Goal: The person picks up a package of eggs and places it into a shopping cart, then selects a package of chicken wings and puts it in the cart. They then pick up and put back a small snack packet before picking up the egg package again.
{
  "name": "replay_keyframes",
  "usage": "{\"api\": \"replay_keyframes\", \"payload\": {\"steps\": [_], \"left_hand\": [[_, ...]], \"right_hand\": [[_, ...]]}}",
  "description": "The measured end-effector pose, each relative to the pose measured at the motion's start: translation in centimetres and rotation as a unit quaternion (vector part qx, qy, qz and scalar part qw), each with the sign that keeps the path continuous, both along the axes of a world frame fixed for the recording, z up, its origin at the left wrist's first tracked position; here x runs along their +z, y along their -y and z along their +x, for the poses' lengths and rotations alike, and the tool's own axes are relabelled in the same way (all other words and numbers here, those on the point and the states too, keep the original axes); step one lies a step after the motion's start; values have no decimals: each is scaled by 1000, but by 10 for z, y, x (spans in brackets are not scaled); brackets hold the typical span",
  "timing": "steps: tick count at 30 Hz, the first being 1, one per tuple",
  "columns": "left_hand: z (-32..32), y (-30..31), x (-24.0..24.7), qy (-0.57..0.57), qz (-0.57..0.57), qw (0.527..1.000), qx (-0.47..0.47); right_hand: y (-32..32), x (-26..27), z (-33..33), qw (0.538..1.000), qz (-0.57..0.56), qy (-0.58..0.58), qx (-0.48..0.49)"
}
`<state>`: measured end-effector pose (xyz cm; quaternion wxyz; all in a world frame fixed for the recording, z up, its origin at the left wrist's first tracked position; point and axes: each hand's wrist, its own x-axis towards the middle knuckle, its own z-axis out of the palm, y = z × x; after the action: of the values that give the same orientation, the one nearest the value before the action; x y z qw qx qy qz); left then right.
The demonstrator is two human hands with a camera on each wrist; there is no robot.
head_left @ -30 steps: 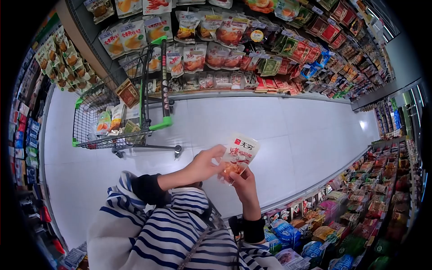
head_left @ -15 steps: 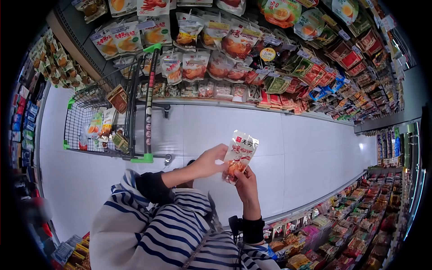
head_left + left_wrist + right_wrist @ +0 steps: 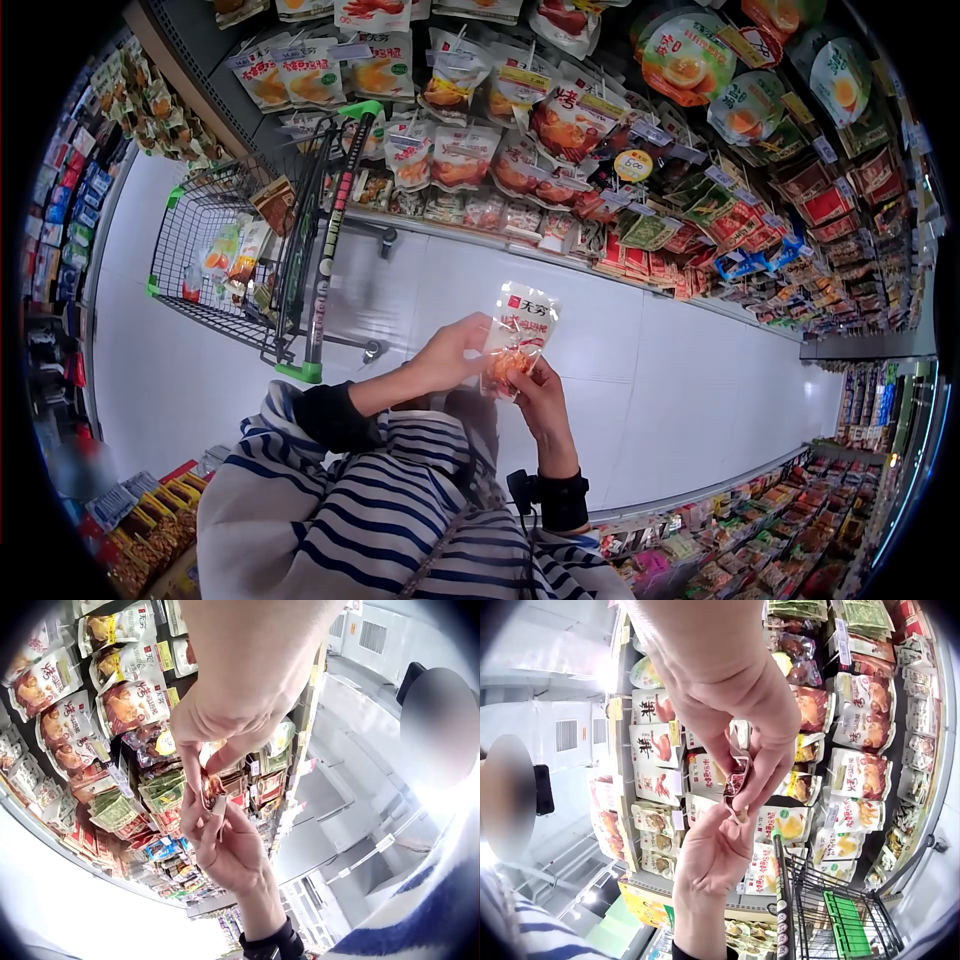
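Head view has turned | left fingers [image 3: 474, 328] and right fingers [image 3: 528, 387] both pinching snack packet [image 3: 522, 330] | shopping cart [image 3: 328, 240] at left

A white packet [image 3: 540, 310] bears red-and-black lettering; below it, a white top [image 3: 360, 530] shows navy stripes; left of it, a green-trimmed black cart [image 3: 330, 240].

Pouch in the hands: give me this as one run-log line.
pouch: printed front facing head camera | left hand: pinches left edge | right hand: pinches lower right | cart: packets inside
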<state>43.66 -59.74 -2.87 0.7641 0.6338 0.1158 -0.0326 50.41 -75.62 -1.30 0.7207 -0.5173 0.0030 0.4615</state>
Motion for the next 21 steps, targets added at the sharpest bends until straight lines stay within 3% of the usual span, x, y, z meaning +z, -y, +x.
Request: {"api": "replay_keyframes", "payload": {"steps": [3,7,13,19,21], "left_hand": [[17,11,-6,13,8,997,69],[50,26,-7,-6,112,991,78],[115,68,-10,22,112,976,184],[157,97,-1,-8,196,943,270],[163,97,0,-8,163,944,287]], "right_hand": [[3,-7,29,999,6,8,42],[15,-8,74,996,0,9,84],[41,-16,152,992,-4,12,129],[50,-22,208,982,-2,14,189],[46,-21,219,977,1,4,212]]}}
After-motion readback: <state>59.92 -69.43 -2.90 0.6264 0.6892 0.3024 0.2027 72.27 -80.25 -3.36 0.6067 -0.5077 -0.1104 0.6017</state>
